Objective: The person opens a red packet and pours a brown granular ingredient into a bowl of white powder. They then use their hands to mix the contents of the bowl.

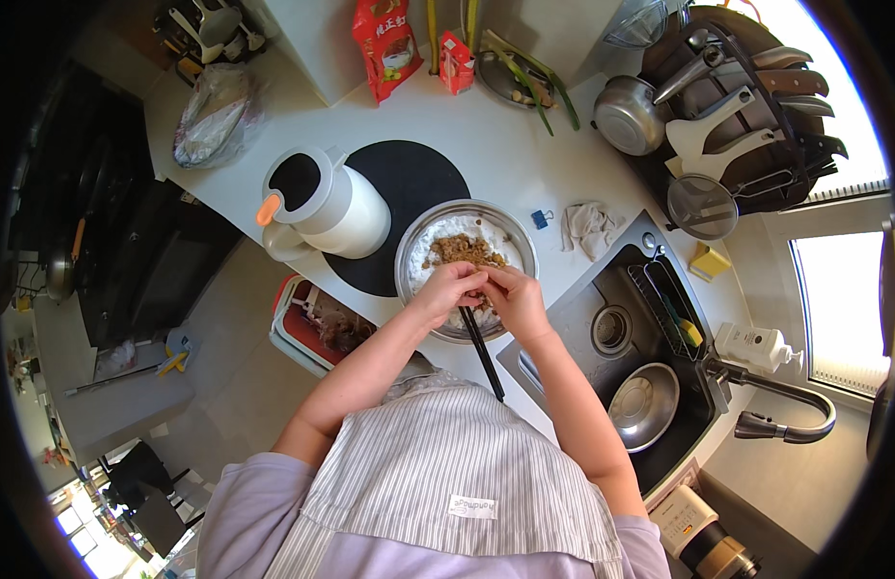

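Observation:
A stainless steel bowl (528, 239) on the counter holds white flour-like powder (420, 250) with a heap of brown crumbly sugar-like matter (458, 250) on it. Over the bowl's near half, my left hand (449, 288) and my right hand (517, 295) meet with their fingertips pinched close together. Whatever may be between the fingertips is too small or hidden to make out. A pair of black chopsticks (481, 354) rests across the bowl's near rim, below my hands. Their far ends are hidden by my fingers.
Left of the bowl, a white thermal jug (353, 217) stands on a round black mat (411, 170). To the right lie a blue binder clip (542, 218), a cloth (590, 230) and a sink (563, 340) with a metal basin (644, 405). An open bin (292, 336) sits below the counter edge.

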`<action>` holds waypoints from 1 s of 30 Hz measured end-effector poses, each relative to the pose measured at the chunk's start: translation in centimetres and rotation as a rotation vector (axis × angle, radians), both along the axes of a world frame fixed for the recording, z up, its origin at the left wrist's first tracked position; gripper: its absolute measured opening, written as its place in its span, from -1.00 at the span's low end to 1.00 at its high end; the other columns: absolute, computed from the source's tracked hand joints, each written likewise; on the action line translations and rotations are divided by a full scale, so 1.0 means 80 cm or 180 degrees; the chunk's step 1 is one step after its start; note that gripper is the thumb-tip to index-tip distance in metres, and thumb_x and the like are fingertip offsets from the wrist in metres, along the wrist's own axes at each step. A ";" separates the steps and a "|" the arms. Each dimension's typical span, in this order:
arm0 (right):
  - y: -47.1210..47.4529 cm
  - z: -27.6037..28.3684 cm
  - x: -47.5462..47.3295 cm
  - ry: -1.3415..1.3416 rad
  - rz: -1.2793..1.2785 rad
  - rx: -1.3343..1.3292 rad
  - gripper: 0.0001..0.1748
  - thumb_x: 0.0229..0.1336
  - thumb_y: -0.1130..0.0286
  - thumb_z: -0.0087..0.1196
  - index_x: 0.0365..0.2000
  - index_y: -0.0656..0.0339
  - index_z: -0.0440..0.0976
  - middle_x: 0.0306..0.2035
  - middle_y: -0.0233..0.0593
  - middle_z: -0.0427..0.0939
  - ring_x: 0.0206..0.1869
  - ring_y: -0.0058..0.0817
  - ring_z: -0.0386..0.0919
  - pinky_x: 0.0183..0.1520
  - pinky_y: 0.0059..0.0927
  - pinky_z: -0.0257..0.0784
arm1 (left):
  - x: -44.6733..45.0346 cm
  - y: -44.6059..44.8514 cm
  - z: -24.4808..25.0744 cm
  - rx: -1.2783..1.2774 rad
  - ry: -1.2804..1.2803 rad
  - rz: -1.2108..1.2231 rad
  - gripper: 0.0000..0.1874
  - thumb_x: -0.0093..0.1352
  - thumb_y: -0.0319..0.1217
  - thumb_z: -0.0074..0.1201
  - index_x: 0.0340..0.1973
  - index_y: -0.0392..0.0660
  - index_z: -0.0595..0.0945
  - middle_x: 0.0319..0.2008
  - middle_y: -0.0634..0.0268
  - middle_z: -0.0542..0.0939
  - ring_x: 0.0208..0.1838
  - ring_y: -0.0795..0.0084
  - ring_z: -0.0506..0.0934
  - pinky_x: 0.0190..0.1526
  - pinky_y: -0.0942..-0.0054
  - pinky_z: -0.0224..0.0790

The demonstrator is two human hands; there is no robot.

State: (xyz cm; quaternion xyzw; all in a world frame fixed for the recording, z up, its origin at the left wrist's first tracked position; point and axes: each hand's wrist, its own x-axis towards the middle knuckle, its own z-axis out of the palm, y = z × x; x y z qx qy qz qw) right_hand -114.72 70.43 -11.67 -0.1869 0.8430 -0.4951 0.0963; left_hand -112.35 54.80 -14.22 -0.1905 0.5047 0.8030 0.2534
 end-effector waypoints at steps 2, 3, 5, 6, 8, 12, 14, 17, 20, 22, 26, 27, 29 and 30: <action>0.000 0.005 -0.002 -0.0013 0.0060 0.0053 -0.73 0.00 0.53 0.17 -0.20 0.23 0.58 -0.42 -0.07 0.56 -0.40 -0.14 0.54 -0.31 -0.31 0.45 | 0.000 0.000 0.000 -0.0041 0.0019 0.0022 -0.84 0.41 -0.29 0.03 -0.27 -0.10 0.58 -0.33 0.41 0.57 -0.28 0.64 0.53 -0.27 0.65 0.45; 0.000 0.008 -0.002 -0.0017 0.0091 0.0081 -0.73 0.00 0.54 0.17 -0.20 0.24 0.58 -0.42 -0.06 0.56 -0.39 -0.14 0.54 -0.31 -0.31 0.45 | 0.000 -0.001 -0.001 -0.0076 0.0063 0.0005 -0.83 0.41 -0.29 0.03 -0.28 -0.11 0.58 -0.34 0.41 0.57 -0.30 0.65 0.53 -0.27 0.65 0.45; 0.000 0.010 -0.003 -0.0073 0.0090 0.0039 -0.73 0.00 0.54 0.17 -0.21 0.25 0.58 -0.41 -0.05 0.56 -0.39 -0.13 0.54 -0.29 -0.30 0.45 | -0.002 -0.001 -0.004 -0.0148 0.0151 -0.0030 -0.83 0.40 -0.29 0.04 -0.30 -0.11 0.57 -0.36 0.40 0.57 -0.32 0.65 0.53 -0.27 0.65 0.45; 0.000 0.011 -0.004 -0.0100 0.0088 0.0018 -0.74 0.00 0.54 0.16 -0.21 0.25 0.57 -0.41 -0.04 0.56 -0.38 -0.13 0.54 -0.29 -0.30 0.45 | -0.003 -0.001 -0.003 -0.0179 0.0160 -0.0028 -0.83 0.40 -0.28 0.04 -0.31 -0.12 0.57 -0.36 0.40 0.57 -0.33 0.65 0.53 -0.28 0.66 0.45; 0.000 0.010 -0.004 -0.0106 0.0116 0.0001 -0.74 0.00 0.55 0.16 -0.21 0.27 0.56 -0.41 -0.04 0.56 -0.38 -0.13 0.54 -0.28 -0.30 0.45 | -0.004 0.000 0.000 -0.0240 0.0177 -0.0024 -0.82 0.40 -0.28 0.05 -0.32 -0.12 0.57 -0.37 0.40 0.57 -0.35 0.66 0.52 -0.31 0.66 0.45; 0.002 0.010 -0.005 -0.0137 0.0282 0.0013 -0.71 0.07 0.55 0.16 -0.13 0.31 0.52 -0.36 -0.05 0.58 -0.36 -0.33 0.55 -0.25 -0.44 0.45 | -0.004 0.000 0.000 -0.0318 0.0220 -0.0030 -0.80 0.40 -0.27 0.04 -0.33 -0.14 0.57 -0.38 0.39 0.57 -0.37 0.66 0.52 -0.35 0.68 0.45; 0.000 0.014 -0.006 -0.0219 0.0294 -0.0028 -0.70 0.07 0.55 0.16 -0.12 0.32 0.51 -0.35 -0.06 0.59 -0.36 -0.38 0.55 -0.25 -0.45 0.45 | -0.004 -0.001 -0.003 -0.0341 0.0336 -0.0046 -0.79 0.41 -0.27 0.03 -0.33 -0.16 0.57 -0.38 0.38 0.57 -0.37 0.66 0.52 -0.36 0.67 0.45; 0.001 0.006 -0.007 -0.0406 0.0211 -0.0145 -0.71 0.09 0.56 0.15 -0.12 0.34 0.50 -0.34 -0.08 0.59 -0.35 -0.46 0.53 -0.23 -0.46 0.45 | -0.005 0.003 -0.002 -0.0746 0.0664 -0.0061 -0.75 0.43 -0.25 -0.01 -0.33 -0.18 0.56 -0.41 0.38 0.57 -0.38 0.65 0.53 -0.39 0.66 0.45; -0.002 0.004 -0.007 -0.0508 0.0127 -0.0272 -0.74 0.06 0.56 0.14 -0.18 0.36 0.51 -0.36 -0.02 0.58 -0.36 -0.24 0.54 -0.24 -0.40 0.45 | -0.007 0.002 -0.013 -0.1050 0.0821 -0.0208 -0.71 0.45 -0.23 -0.06 -0.33 -0.21 0.55 -0.45 0.37 0.55 -0.42 0.62 0.53 -0.47 0.64 0.43; -0.001 0.006 -0.008 -0.0518 0.0127 -0.0228 -0.77 0.04 0.56 0.14 -0.22 0.36 0.52 -0.36 0.03 0.57 -0.35 -0.10 0.54 -0.24 -0.35 0.45 | -0.009 0.001 -0.005 -0.1305 0.0795 -0.0429 -0.70 0.46 -0.21 -0.08 -0.33 -0.21 0.54 -0.49 0.36 0.53 -0.46 0.60 0.52 -0.53 0.61 0.41; 0.003 0.001 -0.010 -0.0143 0.0021 0.0142 -0.78 0.05 0.54 0.12 -0.23 0.36 0.53 -0.34 0.09 0.57 -0.31 -0.02 0.54 -0.22 -0.28 0.46 | -0.011 -0.006 0.004 -0.1700 0.0788 -0.0757 -0.68 0.45 -0.21 -0.09 -0.31 -0.24 0.55 -0.53 0.33 0.50 -0.53 0.59 0.48 -0.60 0.57 0.39; 0.004 -0.003 -0.010 0.0042 -0.0069 0.0251 -0.79 0.06 0.54 0.11 -0.24 0.35 0.53 -0.34 0.11 0.57 -0.30 0.00 0.54 -0.22 -0.25 0.46 | -0.013 -0.010 0.001 -0.1729 0.0777 -0.0680 -0.69 0.45 -0.22 -0.08 -0.32 -0.24 0.55 -0.54 0.33 0.49 -0.53 0.59 0.48 -0.60 0.57 0.40; 0.008 -0.010 -0.011 0.0033 -0.0297 0.0404 -0.81 0.06 0.51 0.11 -0.26 0.35 0.54 -0.35 0.12 0.56 -0.30 0.03 0.54 -0.21 -0.20 0.46 | -0.017 -0.021 -0.006 -0.1786 0.0754 -0.0527 -0.70 0.44 -0.24 -0.07 -0.32 -0.26 0.56 -0.55 0.34 0.49 -0.53 0.58 0.47 -0.59 0.57 0.41; 0.009 -0.011 -0.012 0.0027 -0.0408 0.0479 -0.81 0.07 0.50 0.10 -0.27 0.34 0.55 -0.36 0.13 0.56 -0.29 0.04 0.53 -0.21 -0.17 0.45 | -0.019 -0.027 -0.004 -0.1796 0.0724 -0.0528 -0.72 0.42 -0.28 -0.05 -0.26 -0.27 0.59 -0.51 0.32 0.52 -0.50 0.58 0.49 -0.55 0.58 0.45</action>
